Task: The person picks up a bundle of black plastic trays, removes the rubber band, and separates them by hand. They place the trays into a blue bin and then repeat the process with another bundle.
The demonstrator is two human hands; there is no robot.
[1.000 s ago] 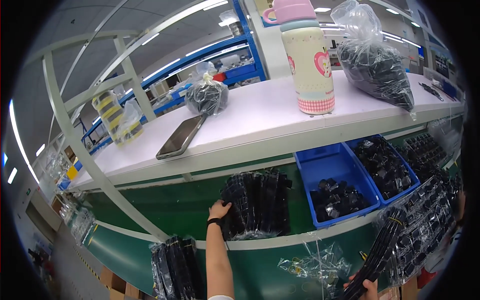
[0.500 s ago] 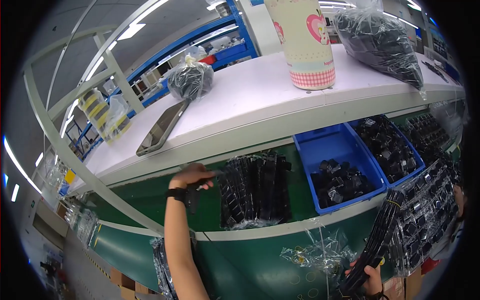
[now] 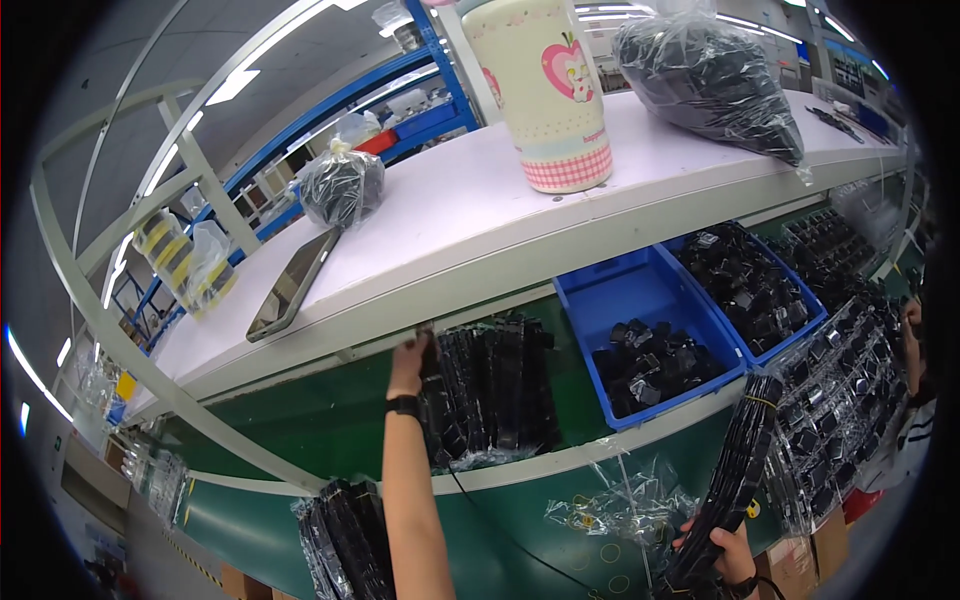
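- Factory workbench setup: green-topped bench [image 3: 330, 420] down low, with a pale white shelf [image 3: 440, 235] running above it.
- Nearest, bottom right: right hand [image 3: 728, 548] is wrapped shut around the lower end of a long black banded bundle of parts [image 3: 738, 470], which leans up and to the right.
- Just left of that hand, some crumpled clear plastic wrap [image 3: 625, 510] lies on the bench's near edge.
- Bottom left, a bagged pack of black pieces [image 3: 345, 535] hangs over the near side.
- Middle: left hand [image 3: 408, 360], black band on the wrist, reaches up to the far left corner of a stack of black flat parts in clear plastic [image 3: 490, 390]. Fingers are on its top edge, can't tell how tight they're closed.
- Right of the stack, blue plastic bins [image 3: 640, 295] hold small black components.
- Far, on the shelf: a dark flat tablet-like slab [image 3: 292, 285], a cream cylinder tumbler with a pink checked base [image 3: 545, 90], and two clear bags of black parts [image 3: 710, 80].
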